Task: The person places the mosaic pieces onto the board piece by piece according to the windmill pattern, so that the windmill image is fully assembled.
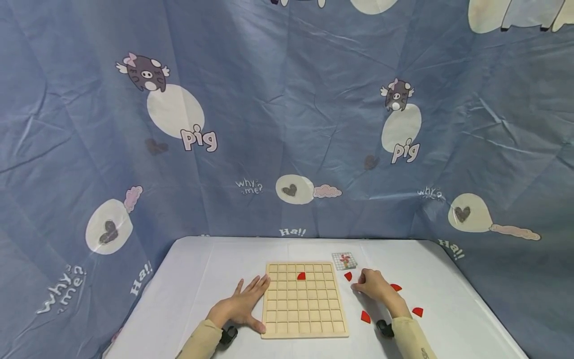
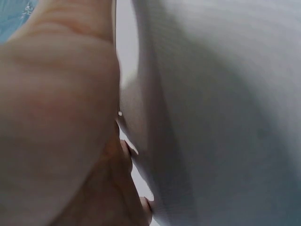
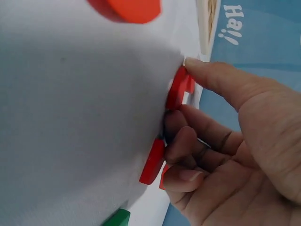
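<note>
A wooden grid board (image 1: 305, 315) lies on the white table, with a red quarter-round piece (image 1: 301, 276) in one of its upper squares. My left hand (image 1: 242, 302) rests with fingers spread along the board's left edge, thumb at the lower corner. To the right of the board is my right hand (image 1: 375, 285), low over the table. In the right wrist view its thumb and a finger pinch a red piece (image 3: 177, 88) by its ends. That piece is hidden by the hand in the head view. The left wrist view shows mostly palm and tablecloth.
Loose red pieces lie about my right hand: one above left (image 1: 348, 275), others to the right (image 1: 417, 312) and below (image 1: 365, 316). A small pattern card (image 1: 344, 261) sits beyond the board's upper right corner. A green piece (image 3: 118, 218) shows in the right wrist view.
</note>
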